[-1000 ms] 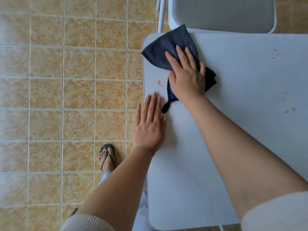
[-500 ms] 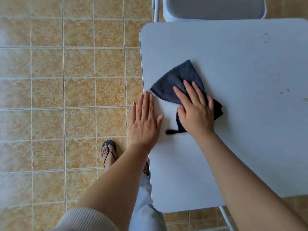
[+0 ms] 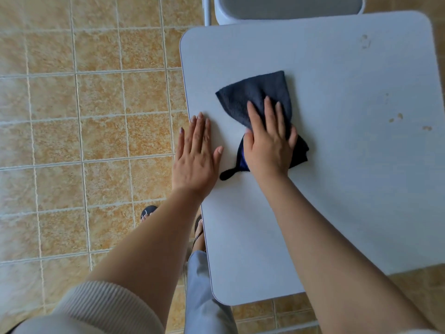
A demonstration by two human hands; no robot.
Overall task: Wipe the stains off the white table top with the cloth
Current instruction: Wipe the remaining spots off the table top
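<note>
A dark grey cloth [image 3: 255, 97] with a blue inner fold and a small loop lies on the white table top [image 3: 337, 189], left of its middle. My right hand [image 3: 269, 143] lies flat on the cloth's near half, fingers spread, pressing it down. Flat on the table's left edge rests my left hand [image 3: 196, 155], fingers together and holding nothing. Brownish stains mark the table at the far right [image 3: 365, 41] and the middle right [image 3: 399, 116]. The cloth and hand hide the patch of table beneath them.
A white chair [image 3: 289, 6] stands against the table's far edge. Tan floor tiles [image 3: 84, 141] lie to the left. My feet in sandals [image 3: 148, 212] and light trousers [image 3: 204, 297] are close to the table's near left edge.
My right hand dragged the cloth from the table's far left corner toward me, then a little to the right. The small stain near the left edge is gone. My left hand stayed put.
</note>
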